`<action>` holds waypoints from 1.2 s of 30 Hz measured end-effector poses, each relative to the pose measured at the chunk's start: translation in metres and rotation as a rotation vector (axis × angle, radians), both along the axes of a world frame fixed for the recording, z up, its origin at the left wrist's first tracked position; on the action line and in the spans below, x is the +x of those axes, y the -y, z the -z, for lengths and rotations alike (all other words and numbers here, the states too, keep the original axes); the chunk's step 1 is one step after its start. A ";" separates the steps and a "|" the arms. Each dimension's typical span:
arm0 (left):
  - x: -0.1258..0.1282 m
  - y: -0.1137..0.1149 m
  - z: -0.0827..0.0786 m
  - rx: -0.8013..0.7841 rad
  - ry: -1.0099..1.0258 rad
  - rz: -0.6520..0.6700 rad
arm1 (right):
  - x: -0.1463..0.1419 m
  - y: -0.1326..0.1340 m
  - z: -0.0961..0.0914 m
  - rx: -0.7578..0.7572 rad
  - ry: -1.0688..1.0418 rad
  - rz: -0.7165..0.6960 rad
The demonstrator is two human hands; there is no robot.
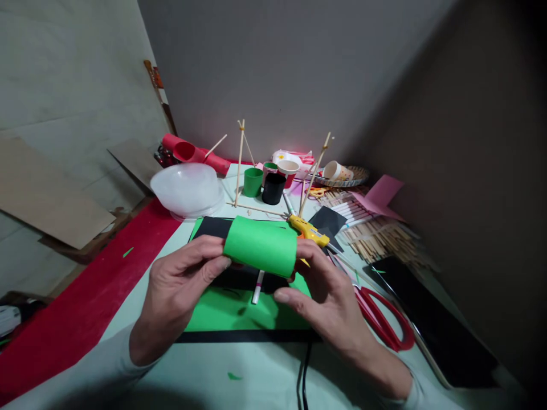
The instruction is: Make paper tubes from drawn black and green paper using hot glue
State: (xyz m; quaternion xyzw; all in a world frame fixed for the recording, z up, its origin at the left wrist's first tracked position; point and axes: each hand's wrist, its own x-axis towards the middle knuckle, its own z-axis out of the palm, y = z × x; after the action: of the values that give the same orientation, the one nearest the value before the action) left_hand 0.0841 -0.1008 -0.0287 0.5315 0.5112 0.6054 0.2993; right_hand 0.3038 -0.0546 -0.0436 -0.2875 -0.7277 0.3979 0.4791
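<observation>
A bright green piece of paper (260,246), curved into a tube shape, is held up over the table in the head view. My left hand (179,285) pinches its left end between thumb and fingers. At the right end, the fingers of my right hand (327,290) touch and support the paper, while the thumb stands apart below. Under the tube lie black paper (213,228), a marker (257,286) with a white end, and green sheets (209,313). What the right fingertips do behind the tube is partly hidden.
A yellow glue gun (308,230) and red-handled scissors (384,319) lie to the right, beside a dark phone-like slab (431,324). Behind stand a green cup (253,182), a black cup (273,189), stick frames (240,165) and a translucent bowl (188,188). A black cable (305,376) crosses the front.
</observation>
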 end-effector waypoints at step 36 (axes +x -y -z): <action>-0.029 -0.171 0.022 -0.288 -0.744 0.000 | -0.055 -0.202 -0.009 0.716 0.678 0.184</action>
State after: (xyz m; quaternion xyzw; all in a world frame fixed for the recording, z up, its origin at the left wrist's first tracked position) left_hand 0.0555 0.0703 -0.0506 0.6673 0.6641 0.2938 0.1652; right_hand 0.2488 0.1470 -0.0346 -0.2814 -0.9049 -0.0365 0.3173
